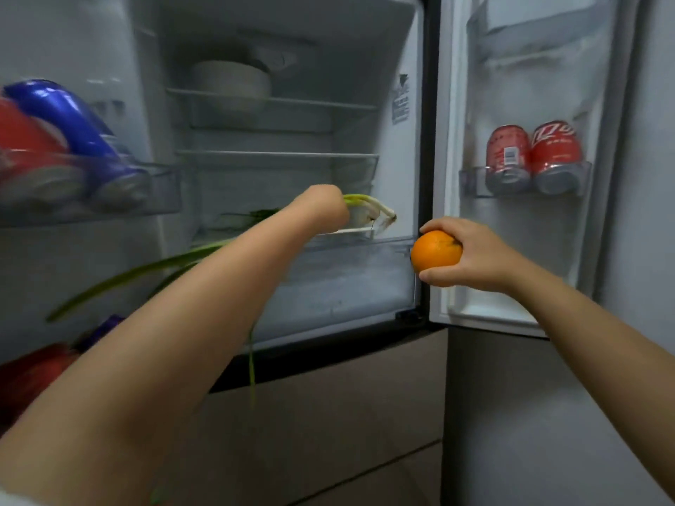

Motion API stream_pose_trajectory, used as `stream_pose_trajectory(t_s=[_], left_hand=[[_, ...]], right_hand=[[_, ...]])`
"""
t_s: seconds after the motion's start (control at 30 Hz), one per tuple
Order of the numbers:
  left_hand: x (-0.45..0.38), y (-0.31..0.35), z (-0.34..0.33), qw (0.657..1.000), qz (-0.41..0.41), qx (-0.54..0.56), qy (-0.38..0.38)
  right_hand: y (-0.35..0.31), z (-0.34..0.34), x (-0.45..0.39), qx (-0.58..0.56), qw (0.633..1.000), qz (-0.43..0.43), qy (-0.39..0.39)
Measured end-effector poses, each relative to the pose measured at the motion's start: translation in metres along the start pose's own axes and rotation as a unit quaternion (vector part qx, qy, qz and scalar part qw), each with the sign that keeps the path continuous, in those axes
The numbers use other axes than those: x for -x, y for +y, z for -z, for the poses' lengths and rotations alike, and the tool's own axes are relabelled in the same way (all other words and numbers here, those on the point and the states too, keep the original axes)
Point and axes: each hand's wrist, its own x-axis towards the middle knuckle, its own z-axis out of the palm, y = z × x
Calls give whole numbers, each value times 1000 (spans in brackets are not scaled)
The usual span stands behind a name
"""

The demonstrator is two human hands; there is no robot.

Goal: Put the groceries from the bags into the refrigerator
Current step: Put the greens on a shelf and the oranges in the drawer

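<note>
Green onions and an orange held at the open refrigerator

The left hand (pixel 325 208) was clenched around a bunch of long green spring onions (pixel 369 210), their white root ends pointing toward 3 o'clock over the clear bottom drawer (pixel 350 257) of the white open refrigerator (pixel 401 147), leaves trailing toward 8 o'clock under the forearm. The right hand (pixel 471 253) gripped a round, bright orange fruit (pixel 434 255) at the refrigerator's 4 o'clock edge. Two red soda cans (pixel 533 155) stood upright in the right door shelf (pixel 471 184).
</note>
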Motion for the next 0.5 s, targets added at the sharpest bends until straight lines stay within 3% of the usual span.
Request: stream_pose_trajectory(t_s=[0.27, 0.5], left_hand=[[-155, -21, -50, 973, -61, -213, 57], [-254, -88, -97, 931, -76, -356, 8]], right_hand=[[71, -50, -160, -35, 997, 68, -19], [97, -87, -280, 12, 987, 120, -110]])
